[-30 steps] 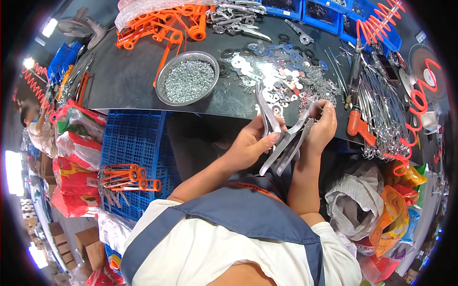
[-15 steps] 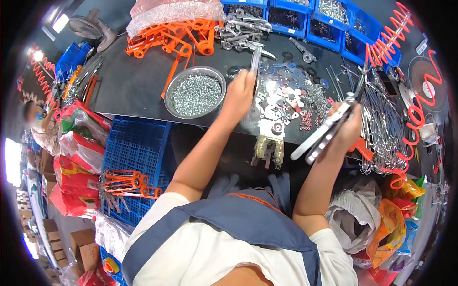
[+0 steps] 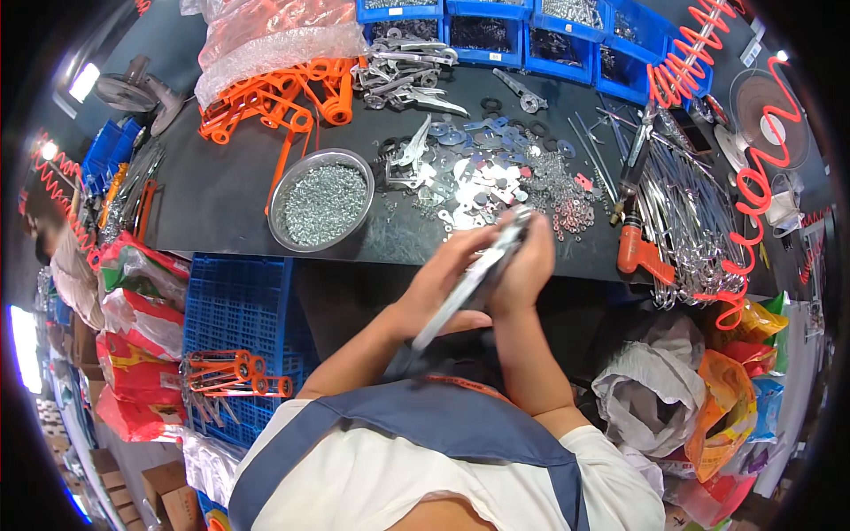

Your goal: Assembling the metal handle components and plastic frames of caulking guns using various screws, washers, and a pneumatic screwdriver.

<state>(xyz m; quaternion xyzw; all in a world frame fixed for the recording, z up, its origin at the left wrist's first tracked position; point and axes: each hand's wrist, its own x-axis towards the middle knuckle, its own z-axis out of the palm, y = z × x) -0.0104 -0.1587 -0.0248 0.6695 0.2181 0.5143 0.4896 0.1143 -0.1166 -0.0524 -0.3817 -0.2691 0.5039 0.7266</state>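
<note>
A long silver metal lever-handle assembly (image 3: 462, 294), blurred by motion, is held slanting in front of my body at the table's near edge. My right hand (image 3: 526, 270) is closed around its upper end. My left hand (image 3: 441, 276) grips it from the other side, fingers and thumb around its middle. Just beyond my hands lie loose white and dark washers (image 3: 491, 184) and small reddish rings (image 3: 571, 215). A loose silver lever (image 3: 414, 149) lies on the table beyond my left hand.
A steel bowl of small metal parts (image 3: 320, 202) stands left of my hands. Orange frames (image 3: 283, 102) lie behind it, and blue bins (image 3: 482, 37) line the back. On the right are an orange-handled tool (image 3: 639, 250), many metal rods (image 3: 699, 217) and a red coiled hose (image 3: 753, 181).
My left hand has come off the silver lever, which now lies on the table, and drawn back. My right hand has brought the lever-handle assembly leftward, and both hands now meet on it.
</note>
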